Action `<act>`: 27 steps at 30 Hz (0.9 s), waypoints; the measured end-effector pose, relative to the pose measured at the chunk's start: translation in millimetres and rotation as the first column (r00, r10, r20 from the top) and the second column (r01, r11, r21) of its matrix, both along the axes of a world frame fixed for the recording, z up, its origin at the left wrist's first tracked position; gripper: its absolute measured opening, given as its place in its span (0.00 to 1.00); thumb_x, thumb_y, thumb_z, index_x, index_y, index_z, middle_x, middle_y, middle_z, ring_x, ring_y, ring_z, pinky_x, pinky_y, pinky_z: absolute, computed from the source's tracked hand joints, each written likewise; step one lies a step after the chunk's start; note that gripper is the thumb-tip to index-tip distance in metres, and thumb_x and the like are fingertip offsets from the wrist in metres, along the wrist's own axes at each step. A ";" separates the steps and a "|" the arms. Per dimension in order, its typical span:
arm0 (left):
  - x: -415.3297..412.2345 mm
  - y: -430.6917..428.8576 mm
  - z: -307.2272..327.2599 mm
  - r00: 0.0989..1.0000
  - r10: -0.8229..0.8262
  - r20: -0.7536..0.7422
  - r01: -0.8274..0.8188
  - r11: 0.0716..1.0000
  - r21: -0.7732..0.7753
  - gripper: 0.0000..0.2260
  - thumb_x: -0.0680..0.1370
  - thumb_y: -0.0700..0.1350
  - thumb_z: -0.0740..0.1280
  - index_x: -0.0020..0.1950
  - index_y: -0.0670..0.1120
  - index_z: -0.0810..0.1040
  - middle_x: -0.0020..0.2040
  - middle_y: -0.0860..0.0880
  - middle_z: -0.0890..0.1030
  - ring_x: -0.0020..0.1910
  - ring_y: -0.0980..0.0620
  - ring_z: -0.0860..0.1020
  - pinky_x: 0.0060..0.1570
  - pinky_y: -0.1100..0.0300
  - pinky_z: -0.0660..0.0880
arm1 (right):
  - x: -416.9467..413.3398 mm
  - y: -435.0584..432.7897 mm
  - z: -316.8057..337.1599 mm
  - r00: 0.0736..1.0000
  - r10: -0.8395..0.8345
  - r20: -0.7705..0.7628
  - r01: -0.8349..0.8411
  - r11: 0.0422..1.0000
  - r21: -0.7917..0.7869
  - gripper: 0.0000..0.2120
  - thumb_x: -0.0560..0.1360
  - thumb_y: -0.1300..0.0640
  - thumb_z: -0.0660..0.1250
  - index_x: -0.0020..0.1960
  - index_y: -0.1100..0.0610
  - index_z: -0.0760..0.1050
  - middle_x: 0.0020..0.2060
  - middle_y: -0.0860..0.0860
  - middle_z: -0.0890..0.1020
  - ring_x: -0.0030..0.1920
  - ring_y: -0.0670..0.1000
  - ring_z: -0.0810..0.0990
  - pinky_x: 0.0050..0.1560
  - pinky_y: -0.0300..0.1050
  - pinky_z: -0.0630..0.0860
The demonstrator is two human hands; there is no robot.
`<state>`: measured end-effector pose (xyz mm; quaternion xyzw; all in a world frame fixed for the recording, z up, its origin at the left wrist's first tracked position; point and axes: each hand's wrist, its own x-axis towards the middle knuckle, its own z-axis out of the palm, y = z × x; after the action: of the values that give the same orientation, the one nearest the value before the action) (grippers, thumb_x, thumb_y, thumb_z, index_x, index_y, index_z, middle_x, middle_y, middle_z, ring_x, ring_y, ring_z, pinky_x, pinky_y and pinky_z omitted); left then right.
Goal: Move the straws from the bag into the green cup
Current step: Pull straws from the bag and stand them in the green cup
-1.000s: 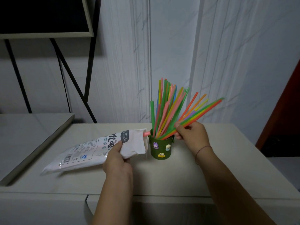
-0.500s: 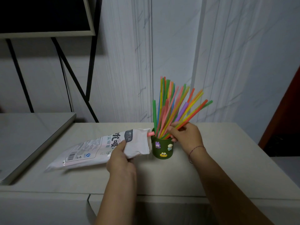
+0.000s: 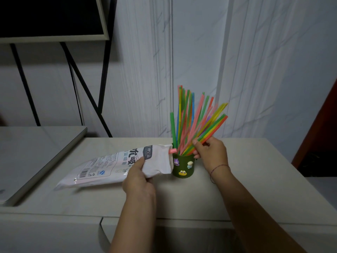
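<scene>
A small green cup [image 3: 183, 168] with cartoon stickers stands on the pale table [image 3: 255, 179]. Several coloured straws [image 3: 189, 121] stand in it, fanned up and to the right. My right hand [image 3: 211, 152] is closed around a bunch of these straws just above the cup's rim, their lower ends inside the cup. A white printed bag [image 3: 113, 165] lies on its side to the left, mouth touching the cup, with one pink straw end [image 3: 172, 151] poking out. My left hand [image 3: 138, 179] grips the bag near its mouth.
A raised grey slab [image 3: 36, 157] lies at the left, next to the table. Black metal frame legs [image 3: 82, 84] and a dark framed panel [image 3: 51, 17] stand behind it against the white wall. A dark red edge [image 3: 321, 125] shows at the far right.
My right hand has swung its bunch of straws from a low rightward slant to a steeper angle, with their ends in the cup. The left hand and bag have stayed in place.
</scene>
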<state>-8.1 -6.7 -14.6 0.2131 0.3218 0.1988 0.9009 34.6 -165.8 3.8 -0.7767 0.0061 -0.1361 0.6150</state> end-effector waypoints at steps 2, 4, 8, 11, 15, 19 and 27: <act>0.7 0.4 -1.0 1.000 -0.008 0.004 0.008 1.000 0.002 0.10 0.72 0.30 0.68 0.47 0.43 0.76 0.61 0.43 0.80 0.50 0.47 0.80 0.59 0.48 0.76 | 0.3 0.3 -1.8 1.000 0.008 -0.026 -0.008 1.000 0.004 0.03 0.75 0.60 0.67 0.45 0.60 0.77 0.29 0.51 0.78 0.27 0.47 0.77 0.29 0.32 0.74; 2.0 1.1 -3.1 1.000 -0.015 0.007 0.014 1.000 0.009 0.14 0.72 0.31 0.68 0.54 0.43 0.76 0.61 0.43 0.80 0.49 0.48 0.81 0.59 0.49 0.77 | -0.6 1.0 -3.3 0.999 0.019 -0.051 -0.017 0.999 0.028 0.05 0.73 0.61 0.68 0.48 0.62 0.77 0.31 0.52 0.79 0.29 0.48 0.77 0.29 0.33 0.76; 2.2 2.9 -5.8 0.999 -0.032 0.003 0.032 0.998 0.053 0.18 0.71 0.32 0.69 0.60 0.41 0.77 0.61 0.43 0.80 0.59 0.45 0.80 0.60 0.48 0.76 | -7.4 -2.1 -1.1 0.991 0.042 -0.124 -0.035 0.998 0.059 0.15 0.69 0.60 0.73 0.51 0.60 0.70 0.38 0.55 0.80 0.28 0.48 0.76 0.27 0.36 0.73; -2.2 1.8 -4.4 0.999 -0.041 0.000 0.041 0.996 0.079 0.22 0.71 0.32 0.69 0.65 0.39 0.76 0.61 0.43 0.80 0.57 0.45 0.81 0.57 0.49 0.78 | -16.4 -6.3 -0.5 0.961 0.107 -0.254 -0.078 0.990 0.119 0.11 0.72 0.62 0.70 0.46 0.59 0.67 0.33 0.56 0.76 0.23 0.45 0.73 0.20 0.33 0.70; -10.9 -0.3 0.9 1.000 -0.024 0.011 0.022 0.994 0.104 0.23 0.71 0.32 0.69 0.66 0.39 0.75 0.60 0.44 0.81 0.51 0.47 0.81 0.45 0.55 0.81 | -31.7 -3.2 -5.3 0.828 0.318 -0.463 -0.141 0.915 0.377 0.09 0.77 0.59 0.64 0.38 0.60 0.71 0.25 0.53 0.74 0.19 0.44 0.74 0.22 0.34 0.73; -22.1 -5.5 7.8 1.000 0.014 0.015 -0.017 0.979 0.205 0.18 0.70 0.31 0.71 0.59 0.40 0.78 0.57 0.44 0.82 0.52 0.47 0.82 0.54 0.51 0.79 | -42.2 5.8 -7.3 0.715 0.510 -0.479 -0.068 0.732 0.678 0.14 0.79 0.52 0.59 0.46 0.63 0.75 0.41 0.59 0.80 0.41 0.55 0.80 0.42 0.49 0.80; -42.4 -14.2 18.3 0.992 -0.049 0.118 -0.020 0.851 0.525 0.15 0.70 0.35 0.73 0.55 0.47 0.79 0.52 0.50 0.84 0.49 0.52 0.83 0.52 0.54 0.79 | -51.2 11.6 -1.7 0.650 0.642 -0.406 0.057 0.492 0.869 0.19 0.79 0.48 0.56 0.54 0.62 0.77 0.45 0.59 0.81 0.55 0.56 0.77 0.45 0.53 0.77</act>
<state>-50.5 -20.9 3.6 0.4400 0.1957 0.2854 0.8286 -16.6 -154.2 2.0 -0.3691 0.1522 0.3025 0.8655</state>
